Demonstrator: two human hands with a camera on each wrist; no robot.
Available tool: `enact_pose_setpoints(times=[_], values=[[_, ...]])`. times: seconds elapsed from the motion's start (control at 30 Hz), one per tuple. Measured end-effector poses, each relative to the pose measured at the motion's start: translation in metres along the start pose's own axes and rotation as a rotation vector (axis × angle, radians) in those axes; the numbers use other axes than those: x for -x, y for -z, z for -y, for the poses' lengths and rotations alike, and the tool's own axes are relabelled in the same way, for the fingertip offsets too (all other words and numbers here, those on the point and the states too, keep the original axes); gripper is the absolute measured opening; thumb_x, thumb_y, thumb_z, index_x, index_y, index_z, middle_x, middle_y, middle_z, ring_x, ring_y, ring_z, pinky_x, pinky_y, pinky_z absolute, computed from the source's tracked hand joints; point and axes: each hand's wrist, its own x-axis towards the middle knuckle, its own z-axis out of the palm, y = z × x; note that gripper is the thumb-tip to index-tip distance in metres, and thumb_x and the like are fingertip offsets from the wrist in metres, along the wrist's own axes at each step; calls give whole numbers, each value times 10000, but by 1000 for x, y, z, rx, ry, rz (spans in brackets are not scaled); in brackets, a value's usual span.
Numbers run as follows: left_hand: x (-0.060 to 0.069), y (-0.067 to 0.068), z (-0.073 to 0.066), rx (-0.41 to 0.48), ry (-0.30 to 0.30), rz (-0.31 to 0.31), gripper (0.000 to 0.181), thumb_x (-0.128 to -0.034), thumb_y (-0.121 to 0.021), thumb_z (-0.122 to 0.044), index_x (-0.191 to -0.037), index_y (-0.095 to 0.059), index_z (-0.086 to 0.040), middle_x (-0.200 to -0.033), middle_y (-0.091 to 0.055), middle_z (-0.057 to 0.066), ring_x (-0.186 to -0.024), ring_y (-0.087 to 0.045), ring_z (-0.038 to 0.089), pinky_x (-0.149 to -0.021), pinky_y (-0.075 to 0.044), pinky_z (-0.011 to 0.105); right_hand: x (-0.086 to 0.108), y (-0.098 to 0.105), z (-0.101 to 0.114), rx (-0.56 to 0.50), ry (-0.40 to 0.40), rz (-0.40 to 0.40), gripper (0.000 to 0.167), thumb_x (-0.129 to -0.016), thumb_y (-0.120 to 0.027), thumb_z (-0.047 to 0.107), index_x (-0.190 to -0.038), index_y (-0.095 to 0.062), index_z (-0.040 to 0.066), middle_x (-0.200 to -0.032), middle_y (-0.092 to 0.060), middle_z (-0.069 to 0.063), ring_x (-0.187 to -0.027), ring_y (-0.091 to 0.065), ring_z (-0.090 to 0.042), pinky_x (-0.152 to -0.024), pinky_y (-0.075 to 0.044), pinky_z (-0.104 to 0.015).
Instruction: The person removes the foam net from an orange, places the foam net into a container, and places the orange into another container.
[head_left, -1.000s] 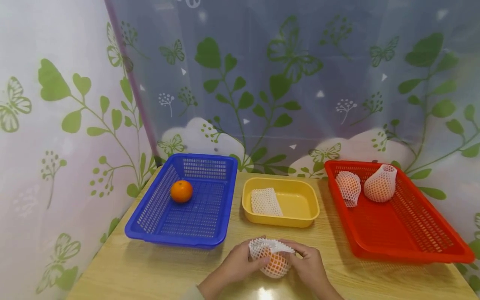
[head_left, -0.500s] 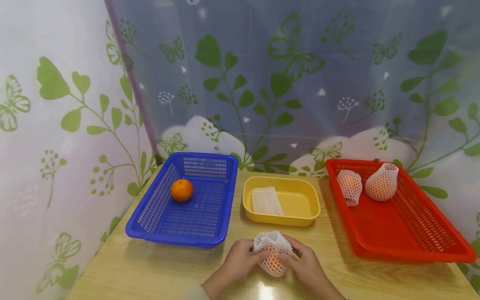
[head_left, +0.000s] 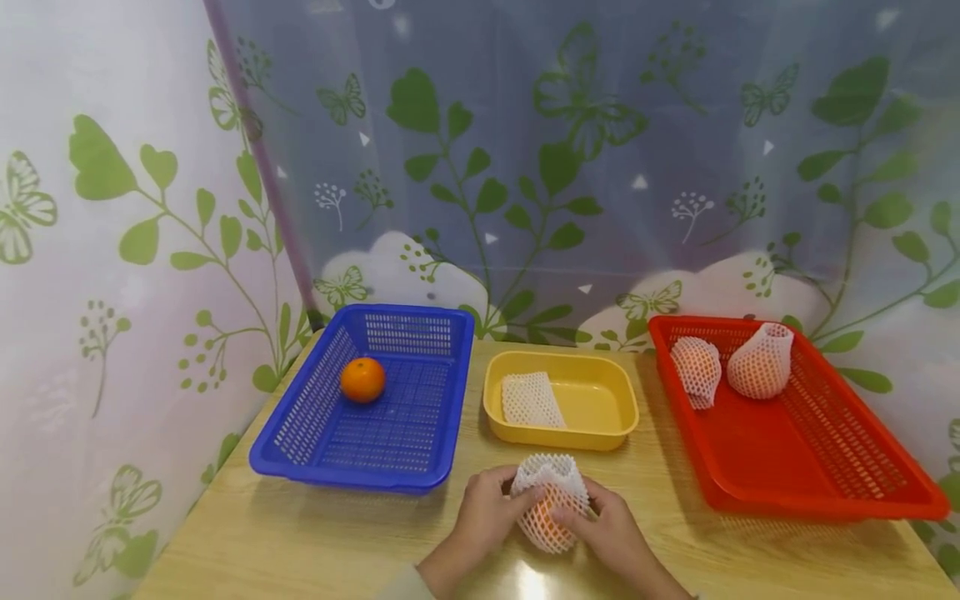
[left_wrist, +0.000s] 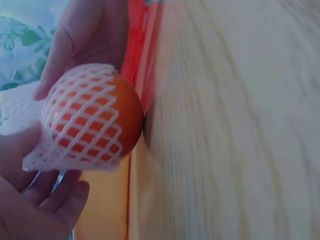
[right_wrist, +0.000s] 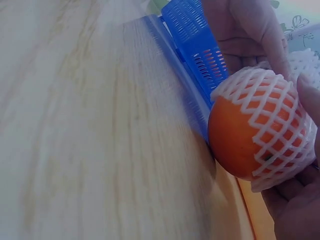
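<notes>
Between the left hand [head_left: 483,508] and right hand [head_left: 613,532], both gripping its foam net [head_left: 553,477], sits a partly sleeved orange [right_wrist: 231,137], apparently pinched from opposite sides for steadiness. Beyond them, a yellow tray [head_left: 558,438] keeps a flat net [head_left: 531,400] seemingly within reach.

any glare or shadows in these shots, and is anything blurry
Head view: fairly bright, with a small glare spot on the table below the netted orange; left wrist view: dimmer and hazy, a soft shadow beside the orange, wood grain soft; right wrist view: also dim and hazy, similar shadow, grain blurred.
</notes>
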Motion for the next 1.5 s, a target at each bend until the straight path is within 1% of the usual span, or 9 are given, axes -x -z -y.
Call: enact_pose_setpoints(times=[0.13,0.27,0.4,0.57,0.73,0.97,1.17,1.33,1.5], values=[[-2,4,1,88,29,82,322,-854,-754,-237,-1099,-699,-35,-1064,-714,94,-956,-687,213,-774,-549,210,-2,0,0,0,14,-18,344,-876,-732,234,-1196,-679,119,-1192,-676,-13,-1164,-574,-174,-1033,-425,-457],[-3,6,1,126,47,137,338,-876,-728,-238,-1141,-680,-34,-1110,-700,107,-1001,-681,242,-787,-549,208,-3,1,-1,-12,39,-44,337,-872,-737,218,-1187,-689,108,-1166,-690,-3,-1125,-598,-126,-986,-467,-349],[-1,8,0,119,50,165,373,-875,-729,-228,-1172,-658,-13,-1122,-692,118,-1037,-664,256,-829,-544,230,-4,0,5,-71,34,-104,328,-835,-770,170,-1137,-717,55,-1088,-718,-49,-1002,-643,-84,-837,-524,-235],[2,7,-1,121,45,205,403,-861,-747,-218,-1187,-642,-5,-1146,-677,136,-1071,-642,295,-853,-544,262,-5,-2,10,-72,20,-240,156,-793,-769,38,-946,-757,7,-859,-733,-67,-695,-627,-54,-597,-528,-214],[1,4,1,120,34,221,407,-854,-757,-213,-1189,-637,-14,-1168,-667,126,-1115,-620,289,-878,-533,262,-7,-5,11,-59,-55,-322,114,-788,-771,41,-894,-742,11,-777,-701,-31,-626,-568,-57,-538,-481,-205],[1,6,0,132,58,224,374,-860,-750,-195,-1162,-639,-6,-1114,-673,114,-1012,-660,259,-796,-546,213,-7,-3,9,-106,18,-234,321,-848,-755,119,-1122,-680,-31,-1054,-705,-144,-892,-653,-82,-753,-547,-216],[2,7,1,138,52,214,351,-853,-756,-183,-1144,-661,-13,-1135,-665,113,-949,-674,234,-744,-546,193,-4,-2,2,-94,-53,-96,444,-858,-752,173,-1250,-620,11,-1208,-661,-92,-1114,-585,-103,-965,-462,-255],[1,6,3,141,3,156,297,-852,-756,-188,-1103,-710,-36,-1156,-681,98,-1009,-643,216,-758,-539,201,-3,-2,-1,-90,-43,-67,422,-857,-751,180,-1227,-634,13,-1189,-668,-89,-1123,-591,-155,-947,-471,-252],[2,2,4,105,17,72,159,-846,-759,-157,-952,-749,-39,-966,-733,59,-880,-657,140,-734,-542,228,0,-1,-3,-74,-38,-15,399,-836,-764,123,-1191,-642,-13,-1149,-677,-112,-1061,-607,-139,-893,-482,-223]])
